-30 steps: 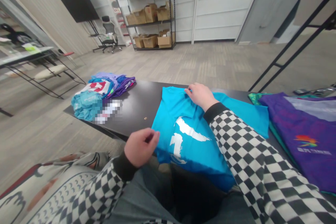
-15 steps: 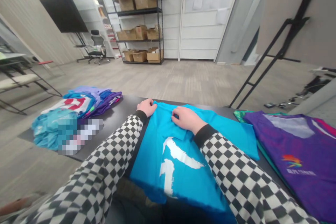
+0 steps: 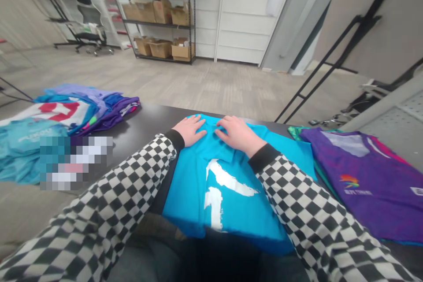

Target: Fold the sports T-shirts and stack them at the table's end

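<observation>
Blue shirt [image 3: 243, 209] lies spread on the table [image 3: 150, 119], left of a purple shirt [image 3: 370, 198]. The left hand [image 3: 191, 132] rests palm down on its far left corner, fingers loosely spread. Just beside, the right hand [image 3: 238, 135] touches the cloth, fingers bent, thumb and forefinger a little apart.

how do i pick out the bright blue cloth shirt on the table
Find the dark, smooth table, then look between the crumpled multicoloured clothing heap on the left and the spread purple shirt with a rainbow logo on the right. The bright blue cloth shirt lies there, beneath the bare left hand and bare right hand. Its large white brushstroke print on plain blue sets it apart.
</observation>
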A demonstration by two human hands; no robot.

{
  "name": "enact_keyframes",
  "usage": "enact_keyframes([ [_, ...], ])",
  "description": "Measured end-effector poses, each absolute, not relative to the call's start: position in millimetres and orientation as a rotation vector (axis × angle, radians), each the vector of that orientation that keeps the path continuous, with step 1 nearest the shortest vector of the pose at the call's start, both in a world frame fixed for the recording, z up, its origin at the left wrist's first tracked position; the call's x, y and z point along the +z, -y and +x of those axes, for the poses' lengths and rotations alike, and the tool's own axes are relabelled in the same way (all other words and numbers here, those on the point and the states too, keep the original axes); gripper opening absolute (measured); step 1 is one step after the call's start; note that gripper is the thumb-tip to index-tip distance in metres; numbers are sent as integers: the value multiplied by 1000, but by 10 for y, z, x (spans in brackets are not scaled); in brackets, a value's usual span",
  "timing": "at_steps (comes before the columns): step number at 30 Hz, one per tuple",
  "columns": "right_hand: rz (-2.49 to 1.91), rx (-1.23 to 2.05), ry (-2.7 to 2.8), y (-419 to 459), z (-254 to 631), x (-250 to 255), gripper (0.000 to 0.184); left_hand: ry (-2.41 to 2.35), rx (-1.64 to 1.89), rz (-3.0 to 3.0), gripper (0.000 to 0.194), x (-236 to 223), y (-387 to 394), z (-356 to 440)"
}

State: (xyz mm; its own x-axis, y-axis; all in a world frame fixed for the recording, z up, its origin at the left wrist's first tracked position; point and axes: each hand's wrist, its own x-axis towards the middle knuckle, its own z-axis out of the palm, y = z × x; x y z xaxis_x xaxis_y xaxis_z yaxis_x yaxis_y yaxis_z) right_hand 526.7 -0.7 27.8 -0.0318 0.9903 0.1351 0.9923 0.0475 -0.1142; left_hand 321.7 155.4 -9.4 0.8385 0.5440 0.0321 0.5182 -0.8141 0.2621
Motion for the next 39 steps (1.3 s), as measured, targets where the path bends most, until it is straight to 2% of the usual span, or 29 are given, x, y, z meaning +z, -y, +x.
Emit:
enact_keyframes([
  [2, -2088, 77, 2147, 142, 5163, 286, 54, -835, 48, 2764, 80, -140, -1526, 3242],
  [5, -2163, 316, 2143, 356, 4976, 202, 85, -842, 4, 2763, 88, -154, -1512, 3259],
  [9, -2174, 523, 2095, 525, 4964, 168, 95, -872, -18, 2768, 90, -147, -1505, 3264],
  [11, -2139, 534, 2033, 599, 5170, 263, 91, -883, -24, 2768, 90, -153, -1506, 3261],
  [13, -2167, 381, 1897, 723, 5515, 396, 83, -891, -18, 2768, 89, -163, -1515, 3246],
  [17, -2553, -10, 1400, 1109, 6355, 557, 52, -959, -21, 2759, 86, -182, -1581, 3157],
  [19, -2740, 14, 1273, 1282, 6681, 537, 35, -1033, -42, 2749, 87, -181, -1636, 3090],
  [22, -2815, 134, 1308, 1400, 6941, 434, 24, -1108, -52, 2739, 87, -127, -1696, 3019],
  [26, -2847, 180, 1265, 1339, 7010, 332, 17, -1084, 57, 2834, 79, 52, -1596, 3145],
  [29, -2834, 217, 1271, 1297, 7003, 329, 14, -716, 150, 2910, 73, 141, -1367, 3422],
  [31, -2804, 164, 1304, 1314, 6996, 356, 13, -462, 51, 2865, 76, 122, -1192, 3614],
  [34, -2682, 52, 1346, 1399, 6987, 436, 12, -409, -85, 2838, 89, -9, -987, 3785],
  [37, -2476, 67, 1312, 1514, 6969, 554, 16, -375, -49, 2864, 93, -154, -900, 3802],
  [39, -2306, 167, 1262, 1566, 6931, 641, 26, -309, 31, 2838, 94, -193, -900, 3781],
])
